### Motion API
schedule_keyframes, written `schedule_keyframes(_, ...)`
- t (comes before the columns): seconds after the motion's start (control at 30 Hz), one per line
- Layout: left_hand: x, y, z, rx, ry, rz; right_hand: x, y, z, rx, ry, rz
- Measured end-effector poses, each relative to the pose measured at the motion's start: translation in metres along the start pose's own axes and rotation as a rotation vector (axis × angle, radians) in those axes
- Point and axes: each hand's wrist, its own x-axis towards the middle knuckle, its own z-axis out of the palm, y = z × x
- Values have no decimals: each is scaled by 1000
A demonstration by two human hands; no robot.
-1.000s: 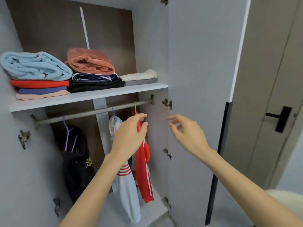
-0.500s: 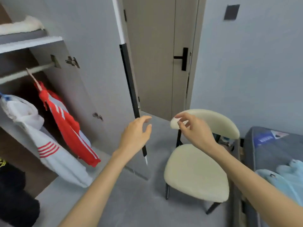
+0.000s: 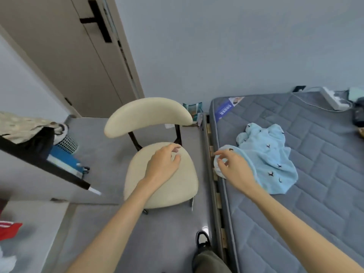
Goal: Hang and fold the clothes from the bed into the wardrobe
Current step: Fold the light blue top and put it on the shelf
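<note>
The left hand (image 3: 163, 164) hangs released over the seat of a cream chair (image 3: 175, 191), fingers loosely bent and holding nothing. The right hand (image 3: 234, 168) is also released, with the thumb and first finger slightly apart and nothing between them. It sits over the left edge of the bed (image 3: 319, 203), in front of the near-left fold of a light blue garment (image 3: 269, 154). Whether its fingers touch the cloth cannot be told.

The light blue garment, printed with small dark marks, lies crumpled on the grey quilted mattress near the bed's left edge, and its left fold reaches that edge. It is the only piece of clothing visible on the bed.

The chair stands on the grey floor (image 3: 161, 237) just left of the bed, its curved backrest on the far side. Near the bottom of the view, 1 black shoe (image 3: 202, 239) stands on the floor beside the bed frame.

To the left, the wardrobe door (image 3: 29, 182) stands open, with a black strip along its edge. A bit of red garment (image 3: 8, 229) shows at the near-left corner. Beyond the chair is a beige room door with a black handle (image 3: 98, 20). At the far right of the bed a white power strip (image 3: 332, 99) lies by the wall.
</note>
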Motion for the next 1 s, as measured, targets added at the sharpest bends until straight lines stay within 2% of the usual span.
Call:
schedule_keyframes(0.23,81,38,128,-7,-283,17,16,142,-10,22,-51,338)
schedule_keyframes(0.4,124,33,216,55,-456,28,41,226,1,53,-93,568)
schedule_keyframes(0.57,155,14,292,65,-560,18,79,293,34,125,-133,708)
schedule_keyframes(0.8,182,-21,355,61,-585,-29,120,350,95,146,-167,780)
schedule_keyframes(0.9,185,-33,366,33,-586,-63,125,364,113,8,-199,768)
schedule_keyframes(1.0,183,-40,366,-6,-570,-94,124,359,115,81,-175,685)
